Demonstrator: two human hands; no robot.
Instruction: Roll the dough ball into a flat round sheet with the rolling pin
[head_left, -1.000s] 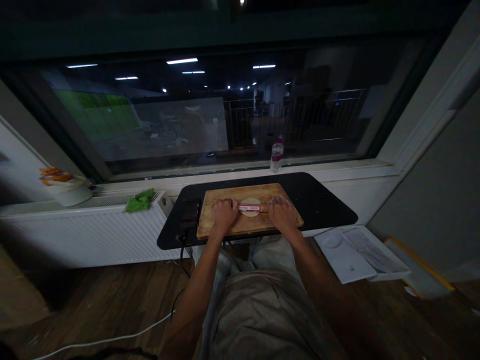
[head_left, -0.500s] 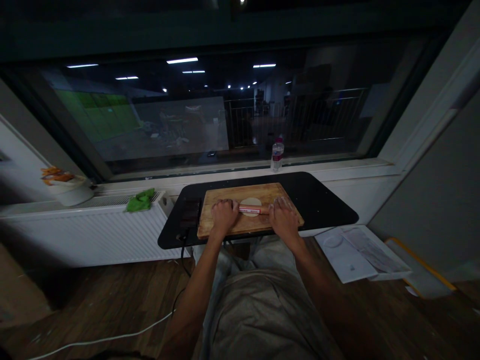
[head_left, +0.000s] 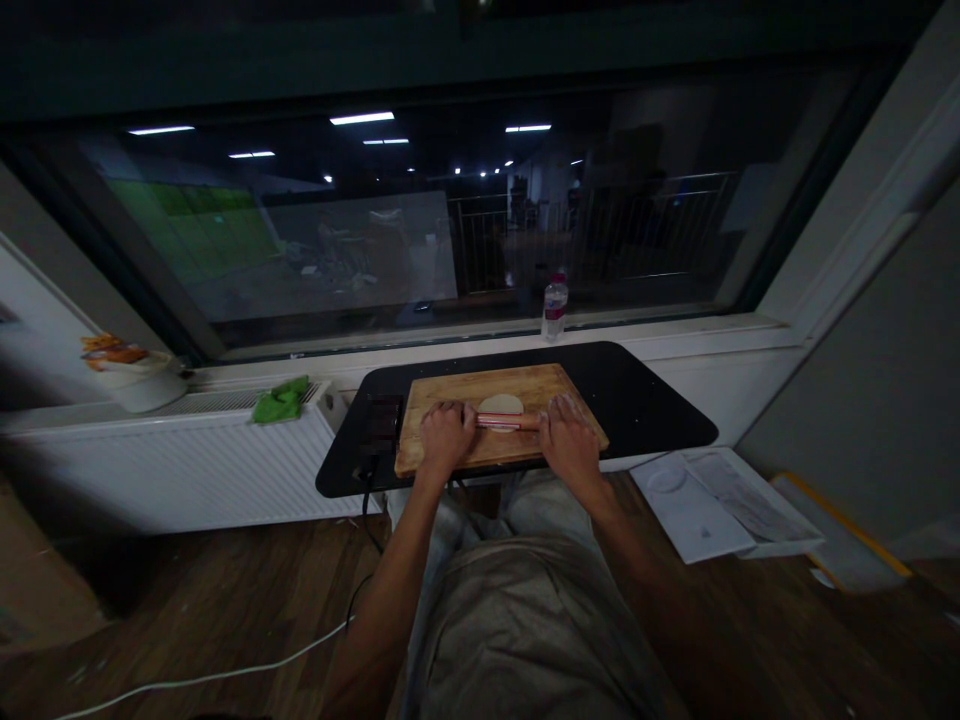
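A wooden rolling pin [head_left: 529, 422] with a red and white label lies across a round, flat piece of pale dough [head_left: 501, 404]. My left hand [head_left: 448, 432] is closed round its left end, and the right end sits in the closed grip of my right hand [head_left: 568, 436]. The pin covers the dough's lower part; the upper part shows beyond it. Beneath both is a wooden cutting board [head_left: 450, 388], on a black table [head_left: 652, 410] in front of me.
Left of the board lies a dark box-like object [head_left: 383, 420] with a cable [head_left: 367, 515]. A water bottle [head_left: 554, 305] stands on the windowsill. The radiator [head_left: 187, 470] carries a green cloth [head_left: 281, 399] and a white pot [head_left: 142, 382]. An open white box [head_left: 720, 505] is at the right.
The rolling pin has turned slightly, so its label now shows red stripes instead of lettering. Both hands keep their grip and have barely shifted.
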